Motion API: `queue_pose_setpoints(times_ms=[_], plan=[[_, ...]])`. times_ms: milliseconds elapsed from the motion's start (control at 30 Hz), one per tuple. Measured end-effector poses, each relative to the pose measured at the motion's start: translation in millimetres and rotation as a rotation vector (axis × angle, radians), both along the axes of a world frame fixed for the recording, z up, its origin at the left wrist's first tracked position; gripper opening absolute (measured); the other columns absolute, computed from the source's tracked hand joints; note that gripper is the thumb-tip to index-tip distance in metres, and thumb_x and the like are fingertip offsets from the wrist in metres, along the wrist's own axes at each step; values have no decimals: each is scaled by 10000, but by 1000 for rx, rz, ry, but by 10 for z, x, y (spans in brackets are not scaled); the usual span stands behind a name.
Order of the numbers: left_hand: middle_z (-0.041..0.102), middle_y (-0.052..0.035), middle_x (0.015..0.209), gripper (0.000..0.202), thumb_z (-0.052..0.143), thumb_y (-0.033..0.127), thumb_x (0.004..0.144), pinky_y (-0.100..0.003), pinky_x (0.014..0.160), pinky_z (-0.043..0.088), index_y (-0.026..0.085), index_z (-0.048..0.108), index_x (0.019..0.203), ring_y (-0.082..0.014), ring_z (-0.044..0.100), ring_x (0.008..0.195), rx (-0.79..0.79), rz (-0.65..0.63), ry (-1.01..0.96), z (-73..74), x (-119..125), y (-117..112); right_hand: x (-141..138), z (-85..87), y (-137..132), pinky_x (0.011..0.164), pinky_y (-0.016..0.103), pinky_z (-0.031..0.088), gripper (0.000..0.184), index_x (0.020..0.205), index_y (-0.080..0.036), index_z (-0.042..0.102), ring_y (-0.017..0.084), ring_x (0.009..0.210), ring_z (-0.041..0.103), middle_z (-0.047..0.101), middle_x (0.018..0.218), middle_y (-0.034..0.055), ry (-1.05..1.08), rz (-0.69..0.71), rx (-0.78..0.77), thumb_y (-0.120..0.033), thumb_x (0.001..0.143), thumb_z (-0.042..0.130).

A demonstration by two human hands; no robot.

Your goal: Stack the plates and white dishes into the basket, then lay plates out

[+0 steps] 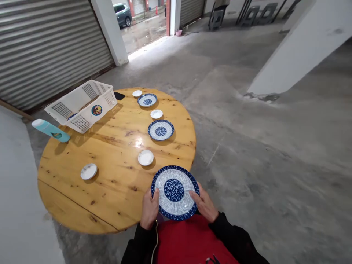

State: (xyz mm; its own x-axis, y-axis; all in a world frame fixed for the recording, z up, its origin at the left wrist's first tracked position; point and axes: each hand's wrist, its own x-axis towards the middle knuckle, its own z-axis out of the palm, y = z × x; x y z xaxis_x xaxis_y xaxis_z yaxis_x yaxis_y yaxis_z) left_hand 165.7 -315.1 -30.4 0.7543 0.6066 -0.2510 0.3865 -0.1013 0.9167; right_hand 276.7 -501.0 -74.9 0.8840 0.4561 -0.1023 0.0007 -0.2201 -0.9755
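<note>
Blue-rimmed handheld plate (pixel 173 191) (basket label (pixel 96 110) unreadable)

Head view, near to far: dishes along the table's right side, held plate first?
Held blue-and-white round plate, small round white dish, round blue-rimmed plate, second small white dish, second blue-rimmed plate, third small white dish.

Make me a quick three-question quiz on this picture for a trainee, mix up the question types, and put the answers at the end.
1. How many small white dishes sit on the wooden table?

2. What do the left hand and right hand both hold?
A) a small white dish
B) a blue-rimmed plate
C) the turquoise bottle

3. True or false: the turquoise bottle is outside the white basket.

Key: 1. Four. 2. B. 3. True.
</note>
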Motion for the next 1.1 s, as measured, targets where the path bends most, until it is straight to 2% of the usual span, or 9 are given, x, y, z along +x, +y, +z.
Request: queue_pose_setpoints(times_ms=[200,367,433,533,667,800,933,1100], plan=[[724,-110,926,443,497,512,894,-355,839,509,118,689,959,-268,647,913,2,78,40,-39,804,-637,921,-11,-580,841,353,543,359,1092,-182,595,251,920,677,737,975,91,-3,85,-13,-450,877,490],[736,-122,1035,435,487,473,904,-353,900,502,128,688,1076,-271,658,990,-2,150,21,-2,1408,-1153,1645,34,-1033,874,376,532,357,1089,-185,584,263,947,681,733,1037,117,3,174,-83,-463,900,463],[737,-117,1042,415,468,450,907,-350,910,497,131,689,1054,-265,657,990,-6,165,35,30,1584,-1276,1868,22,-1126,879,393,528,376,1107,-178,573,276,950,681,733,1049,132,26,211,-106,-471,893,474],[739,-104,997,400,453,443,905,-359,902,496,139,692,1006,-260,656,954,-9,189,74,79,1754,-1338,2097,-7,-1136,892,400,523,404,1131,-171,562,286,977,678,731,1047,141,63,258,-104,-479,883,481],[737,-103,1012,401,453,448,905,-355,894,493,142,691,1009,-263,653,971,1,252,94,86,1879,-1236,2293,-10,-966,898,396,522,408,1127,-169,567,286,995,672,732,1042,140,86,311,-90,-484,881,487],[721,-88,928,389,426,444,914,-324,802,493,146,675,909,-246,642,895,33,275,136,47,2054,-985,2551,11,-665,876,378,530,366,1085,-176,591,268,960,674,736,1019,121,72,362,-71,-468,890,489],[669,-50,785,354,404,412,924,-286,694,451,165,623,796,-206,606,765,100,268,183,58,2298,-586,2918,21,-217,847,373,530,362,1064,-172,611,257,914,665,735,979,110,31,407,-88,-466,880,506],[583,-11,691,302,400,365,929,-257,635,371,189,562,745,-170,537,690,224,241,288,116,2545,46,3369,65,562,879,388,511,348,1047,-174,615,261,953,646,725,992,111,-27,490,-92,-448,854,523]])
